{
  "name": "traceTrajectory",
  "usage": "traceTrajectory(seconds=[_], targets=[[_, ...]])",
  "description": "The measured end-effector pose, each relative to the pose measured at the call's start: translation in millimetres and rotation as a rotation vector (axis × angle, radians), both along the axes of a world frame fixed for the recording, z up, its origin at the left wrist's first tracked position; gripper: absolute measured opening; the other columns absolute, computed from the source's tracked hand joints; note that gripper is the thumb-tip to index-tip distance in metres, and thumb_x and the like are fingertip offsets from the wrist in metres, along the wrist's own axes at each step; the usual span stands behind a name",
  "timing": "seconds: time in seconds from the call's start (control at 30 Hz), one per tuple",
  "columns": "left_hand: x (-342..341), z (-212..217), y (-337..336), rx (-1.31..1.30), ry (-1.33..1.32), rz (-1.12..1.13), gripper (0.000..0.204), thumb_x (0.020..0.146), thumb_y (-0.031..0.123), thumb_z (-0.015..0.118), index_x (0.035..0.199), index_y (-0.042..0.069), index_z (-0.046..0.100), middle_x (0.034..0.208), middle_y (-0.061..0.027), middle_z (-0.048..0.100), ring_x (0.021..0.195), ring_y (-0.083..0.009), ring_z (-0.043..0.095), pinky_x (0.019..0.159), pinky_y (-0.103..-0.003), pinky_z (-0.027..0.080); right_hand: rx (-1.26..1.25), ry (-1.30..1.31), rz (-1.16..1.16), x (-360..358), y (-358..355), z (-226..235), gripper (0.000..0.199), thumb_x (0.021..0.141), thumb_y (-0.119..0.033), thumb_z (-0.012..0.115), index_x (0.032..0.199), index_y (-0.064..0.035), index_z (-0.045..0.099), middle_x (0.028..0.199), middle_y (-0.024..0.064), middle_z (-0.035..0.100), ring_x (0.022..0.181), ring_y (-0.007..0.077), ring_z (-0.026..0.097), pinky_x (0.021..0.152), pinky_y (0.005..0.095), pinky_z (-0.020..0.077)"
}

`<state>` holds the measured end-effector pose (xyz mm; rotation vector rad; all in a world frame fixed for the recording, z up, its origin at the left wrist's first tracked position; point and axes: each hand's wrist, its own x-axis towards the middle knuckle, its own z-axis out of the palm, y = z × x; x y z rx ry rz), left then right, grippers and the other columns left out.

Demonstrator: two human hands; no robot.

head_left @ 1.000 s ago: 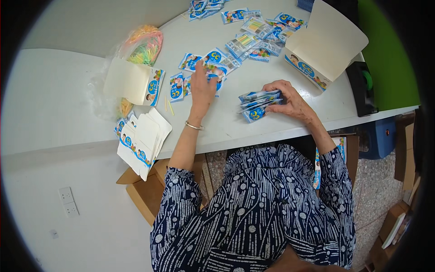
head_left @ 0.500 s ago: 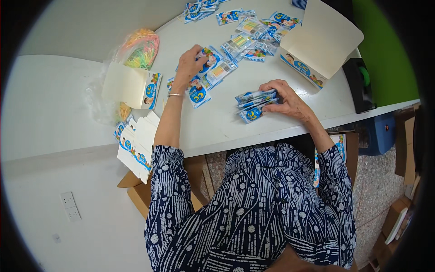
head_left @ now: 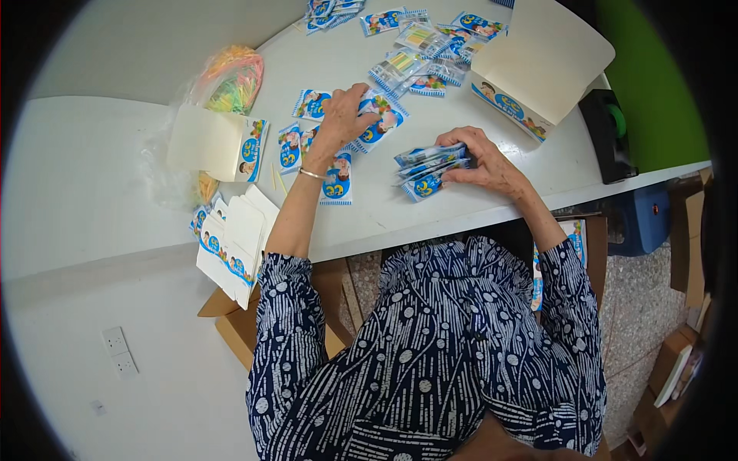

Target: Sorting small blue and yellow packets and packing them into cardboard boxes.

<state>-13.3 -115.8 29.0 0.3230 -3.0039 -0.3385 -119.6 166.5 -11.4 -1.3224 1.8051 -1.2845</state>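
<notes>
Right hand (head_left: pixel 483 163) clamps stacked blue-and-white sachets (head_left: pixel 425 175), best kept squared and lightly pressed; left hand (head_left: pixel 343 120), fingers parted, overlaps another sachet (head_left: pixel 388 121).

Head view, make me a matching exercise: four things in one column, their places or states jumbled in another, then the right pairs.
Column one:
1. Right hand
2. Left hand
3. Bracelet
4. Plastic bag

Column two:
A. Circling the left wrist
B. Filled with coloured strips
C. Holding bunched packets
D. Over loose packets lying flat

Pairs: 1-C, 2-D, 3-A, 4-B.
</notes>
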Motion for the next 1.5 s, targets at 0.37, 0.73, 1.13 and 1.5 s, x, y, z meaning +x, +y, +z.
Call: traceTrajectory(seconds=[0.37,0.73,1.13,1.5], targets=[[18,13,96,0.462,0.146,-0.238,0.028,0.090,0.015,0.062,0.115,0.002,0.059,0.104,-0.0161,0.066,0.093,-0.0326,0.064,0.083,-0.037,0.050,-0.173,-0.140,-0.046,7,-3,0,0.076,0.068,-0.022,0.084,0.130,-0.0075,0.042,0.141,0.0148,0.043,0.138,0.0297,0.035,0.113,0.0392,0.0296],[131,-22,38,-0.067,0.238,0.367,0.054,0.082,0.023,0.074,0.123,-0.003,0.050,0.106,-0.0197,0.063,0.096,-0.0380,0.058,0.081,-0.045,0.049,0.008,0.027,-0.005,-1,1,6,0.076,0.063,-0.026,0.087,0.130,-0.0135,0.053,0.132,0.0077,0.052,0.126,0.0281,0.045,0.105,0.0383,0.0389],[85,-14,9,0.681,0.527,0.481,0.054,0.078,0.009,0.075,0.124,-0.002,0.050,0.094,-0.0080,0.059,0.081,-0.0135,0.060,0.070,-0.024,0.050,-0.035,0.042,0.002,0,2,-2,0.068,0.066,-0.027,0.083,0.127,-0.0138,0.056,0.126,0.0078,0.055,0.119,0.0288,0.046,0.104,0.0389,0.0383],[18,-35,12,0.090,0.321,0.141,0.042,0.078,0.016,0.071,0.115,0.001,0.057,0.104,-0.0200,0.063,0.099,-0.0385,0.057,0.090,-0.042,0.043,-0.047,0.075,0.044,-5,0,-3,0.070,0.063,-0.023,0.086,0.126,-0.0144,0.057,0.127,0.0055,0.056,0.123,0.0272,0.045,0.107,0.0386,0.0359]])
